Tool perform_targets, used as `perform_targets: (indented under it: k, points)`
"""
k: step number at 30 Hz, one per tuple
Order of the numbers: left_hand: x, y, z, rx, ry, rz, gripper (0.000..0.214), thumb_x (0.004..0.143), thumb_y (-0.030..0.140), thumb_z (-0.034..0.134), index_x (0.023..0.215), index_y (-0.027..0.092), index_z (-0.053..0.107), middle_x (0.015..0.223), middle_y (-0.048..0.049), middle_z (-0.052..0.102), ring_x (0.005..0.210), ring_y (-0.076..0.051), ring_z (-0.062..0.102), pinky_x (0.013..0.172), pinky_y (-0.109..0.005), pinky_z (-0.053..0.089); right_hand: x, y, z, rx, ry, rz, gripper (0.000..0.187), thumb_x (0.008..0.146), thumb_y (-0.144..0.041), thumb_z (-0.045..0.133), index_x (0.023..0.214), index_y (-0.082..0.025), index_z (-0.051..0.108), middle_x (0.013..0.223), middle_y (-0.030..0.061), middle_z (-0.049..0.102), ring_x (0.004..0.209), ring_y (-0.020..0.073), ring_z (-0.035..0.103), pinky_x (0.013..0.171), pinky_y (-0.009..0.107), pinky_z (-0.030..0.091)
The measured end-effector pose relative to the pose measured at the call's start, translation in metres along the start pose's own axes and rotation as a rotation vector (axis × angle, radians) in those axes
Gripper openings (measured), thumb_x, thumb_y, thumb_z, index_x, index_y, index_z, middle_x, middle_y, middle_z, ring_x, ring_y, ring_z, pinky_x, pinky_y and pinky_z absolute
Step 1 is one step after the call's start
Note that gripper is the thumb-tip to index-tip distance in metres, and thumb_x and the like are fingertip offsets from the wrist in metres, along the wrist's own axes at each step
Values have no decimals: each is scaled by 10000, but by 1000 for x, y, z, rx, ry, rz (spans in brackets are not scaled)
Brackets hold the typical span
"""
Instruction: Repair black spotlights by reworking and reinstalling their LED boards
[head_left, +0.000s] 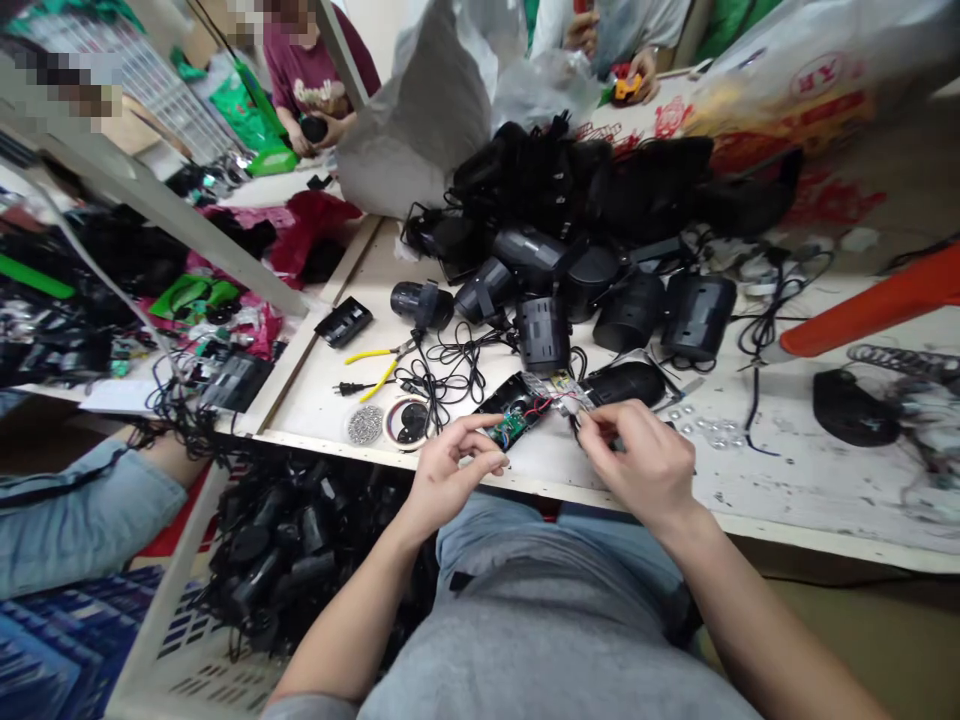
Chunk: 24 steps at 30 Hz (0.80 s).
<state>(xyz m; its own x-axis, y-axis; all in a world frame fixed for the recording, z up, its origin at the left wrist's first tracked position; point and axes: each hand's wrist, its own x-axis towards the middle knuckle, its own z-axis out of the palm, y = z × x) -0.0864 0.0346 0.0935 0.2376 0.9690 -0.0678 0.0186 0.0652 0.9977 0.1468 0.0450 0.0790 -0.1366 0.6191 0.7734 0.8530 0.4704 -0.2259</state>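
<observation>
My left hand (448,470) pinches the near end of an opened black housing half (510,408) that carries a small green circuit board (513,426) with red wires. My right hand (643,458) is closed on the wires and a small part at the board's right end, beside a black rounded housing (626,383). Both hands work at the near edge of the white table (787,480).
A heap of black lamp housings and cords (570,230) fills the table's middle. Yellow-handled pliers (379,362), a dish of screws (365,424) and a round tape roll (409,422) lie at left. A crate of black parts (300,550) stands below. Other people sit across.
</observation>
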Motion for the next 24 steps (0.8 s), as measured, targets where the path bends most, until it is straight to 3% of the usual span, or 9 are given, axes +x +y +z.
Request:
perform_targets:
  k: [11, 15, 20, 24]
  points:
    - [5, -15, 26, 75, -220, -23, 410, 939, 344, 639, 1298, 146, 641, 723, -7, 698, 604, -107, 639, 621, -222, 559, -45, 39, -55, 8, -112, -10, 190, 870, -45, 681, 879, -191, 560, 695, -18, 653, 610, 97, 617, 595, 210, 486]
    - [15, -28, 35, 125, -305, -78, 444, 933, 367, 638, 1313, 137, 625, 702, -4, 684, 589, -113, 632, 605, -229, 550, -55, 50, -58, -23, -138, -46, 190, 872, -48, 684, 884, -189, 557, 712, 2, 668, 629, 113, 631, 609, 226, 503]
    - [19, -40, 38, 147, -296, -142, 464, 919, 392, 653, 1302, 131, 625, 700, -7, 683, 599, -124, 638, 608, -240, 541, -62, 58, -52, -120, -131, -161, 152, 887, -67, 671, 934, -184, 587, 780, 40, 691, 698, 150, 657, 660, 261, 538]
    - [18, -38, 37, 144, -300, -199, 468, 909, 399, 662, 1296, 136, 634, 687, 0, 673, 577, -115, 609, 589, -235, 514, -67, 62, -47, -129, -100, -142, 154, 887, -67, 665, 925, -200, 596, 796, 37, 683, 685, 141, 654, 602, 243, 525]
